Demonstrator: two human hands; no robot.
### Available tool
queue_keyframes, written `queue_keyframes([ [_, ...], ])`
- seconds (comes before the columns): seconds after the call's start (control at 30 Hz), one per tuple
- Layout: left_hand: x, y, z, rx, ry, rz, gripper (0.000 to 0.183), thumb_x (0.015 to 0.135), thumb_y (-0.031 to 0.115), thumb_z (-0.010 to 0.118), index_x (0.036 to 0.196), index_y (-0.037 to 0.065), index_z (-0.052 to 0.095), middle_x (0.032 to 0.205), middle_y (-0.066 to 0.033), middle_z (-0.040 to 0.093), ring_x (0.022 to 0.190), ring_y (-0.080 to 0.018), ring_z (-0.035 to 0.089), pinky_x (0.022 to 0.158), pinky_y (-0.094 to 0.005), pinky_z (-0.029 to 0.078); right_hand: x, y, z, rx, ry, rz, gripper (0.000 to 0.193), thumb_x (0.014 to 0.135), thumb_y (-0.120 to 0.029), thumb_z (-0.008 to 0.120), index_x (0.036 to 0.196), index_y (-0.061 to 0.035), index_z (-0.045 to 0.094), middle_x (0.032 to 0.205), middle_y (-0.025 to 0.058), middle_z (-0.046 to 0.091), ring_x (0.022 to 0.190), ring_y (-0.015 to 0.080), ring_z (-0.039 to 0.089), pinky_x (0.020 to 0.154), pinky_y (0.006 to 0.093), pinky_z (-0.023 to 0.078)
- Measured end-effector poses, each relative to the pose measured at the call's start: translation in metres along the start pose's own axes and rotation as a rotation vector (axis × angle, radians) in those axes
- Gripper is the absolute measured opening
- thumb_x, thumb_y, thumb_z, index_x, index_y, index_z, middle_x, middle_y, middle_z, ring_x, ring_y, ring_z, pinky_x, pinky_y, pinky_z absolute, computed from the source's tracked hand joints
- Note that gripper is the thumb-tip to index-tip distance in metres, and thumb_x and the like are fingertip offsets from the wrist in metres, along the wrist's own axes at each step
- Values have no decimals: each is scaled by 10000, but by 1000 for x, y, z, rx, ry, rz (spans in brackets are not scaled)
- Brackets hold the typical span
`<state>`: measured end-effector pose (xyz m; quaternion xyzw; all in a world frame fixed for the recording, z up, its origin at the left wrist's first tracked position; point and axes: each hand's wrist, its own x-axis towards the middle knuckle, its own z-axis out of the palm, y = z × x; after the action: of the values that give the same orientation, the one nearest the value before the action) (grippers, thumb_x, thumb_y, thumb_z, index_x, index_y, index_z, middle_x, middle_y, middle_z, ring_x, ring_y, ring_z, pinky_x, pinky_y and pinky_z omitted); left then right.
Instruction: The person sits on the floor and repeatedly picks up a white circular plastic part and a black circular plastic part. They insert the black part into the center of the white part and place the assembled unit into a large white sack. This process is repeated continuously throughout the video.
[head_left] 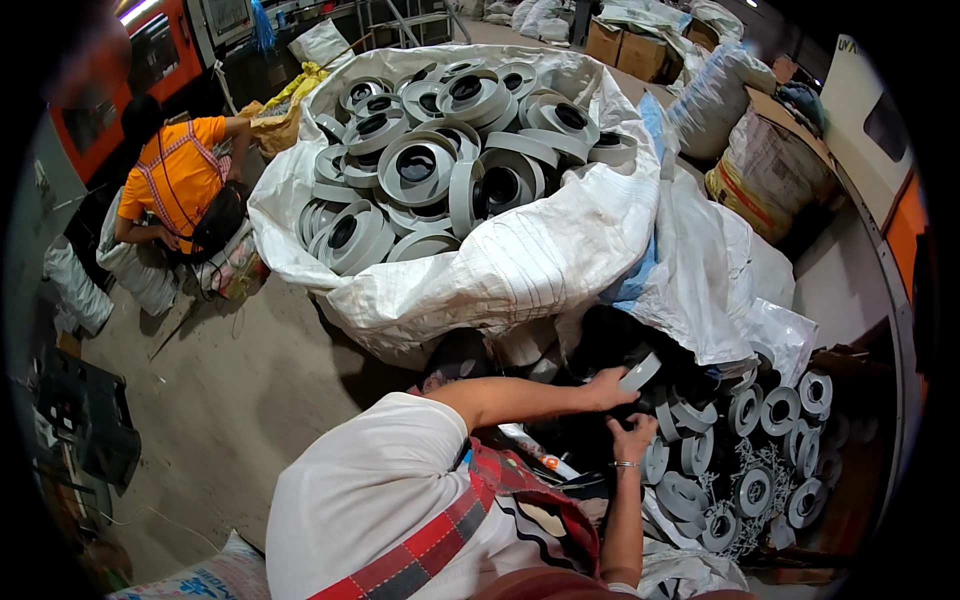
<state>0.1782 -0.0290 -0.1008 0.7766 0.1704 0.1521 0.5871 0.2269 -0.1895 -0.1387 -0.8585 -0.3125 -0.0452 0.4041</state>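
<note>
Before the person stands a large open sack (545,250) with a heap of rings (412,188) in it; to its left a co-worker (180,185) is among smaller bags (140,268), with a machine (112,85) behind. Right of the person's body the hands (632,438) are close together, a single ring (641,372) in the left one, at the near-left edge of a pile of loose rings (753,490). Beyond the large sack, toward the right, are stuffed bags (715,105) and cardboard boxes (642,57).

the held ring (640,372) was pale grey, the big sack (540,250) white, the apron strap (432,543) red-and-grey checked, and the co-worker's shirt (178,170) bright orange.
</note>
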Motion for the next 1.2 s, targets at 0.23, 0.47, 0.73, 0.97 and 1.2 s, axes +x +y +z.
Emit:
queue_keyframes([
  [0.23,-10,29,-40,-10,92,-57,659,671,295,651,1189,-44,425,1039,-277,566,989,-346,574,848,-386,449,21,12,-35,578,128,597,237,767,-98,718,664,31,547,595,33,508,469,115,474,411,263,500],
  [0.47,-50,13,-50,-200,141,-254,561,758,311,641,1187,-23,505,1062,-161,599,953,-224,573,818,-347,461,20,10,-32,-188,182,-54,167,723,-49,669,800,-14,525,776,153,548,785,354,544,701,418,448],
  [0.73,-86,24,-53,-840,-176,-314,301,837,230,608,1039,8,579,875,-28,570,766,-104,515,682,-271,433,-7,-99,-34,395,-251,-90,359,738,-31,657,1080,-44,547,758,68,557,676,147,544,620,271,462],
  [0.97,-112,10,-79,-622,-125,-307,351,834,242,627,1075,-7,572,854,-35,583,756,-120,523,670,-276,431,-11,-108,-14,342,-222,-68,609,691,-135,742,1222,0,477,869,46,543,739,141,524,665,256,468],
  [1.2,-131,25,-112,-310,-118,-150,290,829,290,636,933,20,625,720,-8,560,632,-95,480,549,-268,395,-26,-147,-19,177,-294,-165,686,596,-150,774,1190,-12,458,1035,120,533,891,242,528,816,332,448],
])
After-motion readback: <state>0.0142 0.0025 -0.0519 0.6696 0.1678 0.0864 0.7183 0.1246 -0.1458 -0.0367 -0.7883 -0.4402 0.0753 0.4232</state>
